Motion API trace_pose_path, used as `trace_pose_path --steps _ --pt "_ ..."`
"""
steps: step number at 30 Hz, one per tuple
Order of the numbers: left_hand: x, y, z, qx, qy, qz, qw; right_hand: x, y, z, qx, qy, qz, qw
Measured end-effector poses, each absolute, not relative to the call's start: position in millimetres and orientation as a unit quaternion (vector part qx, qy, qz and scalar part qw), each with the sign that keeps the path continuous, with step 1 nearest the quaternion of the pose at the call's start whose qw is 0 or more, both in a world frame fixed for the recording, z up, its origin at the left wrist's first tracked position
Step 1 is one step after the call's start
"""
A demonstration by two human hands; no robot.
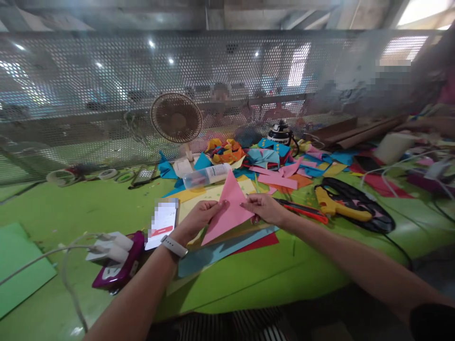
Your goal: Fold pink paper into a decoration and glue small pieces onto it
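A pink paper triangle [227, 213] is held up over the green table [106, 203], its tip pointing away from me. My left hand [199, 217] pinches its left edge and my right hand [265, 207] pinches its right edge. A watch sits on my left wrist. Under the triangle lie yellow, blue and red paper sheets [227, 248].
A phone [162, 222] lies left of my hands, beside a purple power strip with white plugs [115, 258]. A yellow glue gun [339, 206], an orange cutter [305, 210], a clear bottle [208, 175], a small fan [177, 118] and heaps of coloured paper [270, 161] lie beyond. Perforated screen behind.
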State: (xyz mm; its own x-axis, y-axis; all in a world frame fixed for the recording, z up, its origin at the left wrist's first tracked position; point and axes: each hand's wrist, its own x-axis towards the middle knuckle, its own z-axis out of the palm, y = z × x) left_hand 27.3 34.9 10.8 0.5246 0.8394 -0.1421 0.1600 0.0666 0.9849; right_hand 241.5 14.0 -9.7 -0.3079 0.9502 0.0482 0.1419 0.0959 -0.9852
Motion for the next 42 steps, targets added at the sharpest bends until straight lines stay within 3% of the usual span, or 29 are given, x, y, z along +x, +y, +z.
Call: trace_pose_path --steps 21,36,42 --pt "31 31 15 0.654 0.426 0.339 0.525 235 5 -7 -0.430 -0.634 0.542 0.345" --pt "34 30 10 0.577 0.382 0.401 0.600 234 -3 -2 -0.408 -0.666 0.558 0.281" --pt "36 30 9 0.551 0.392 0.461 0.574 234 -4 0 -0.392 -0.668 0.579 0.255"
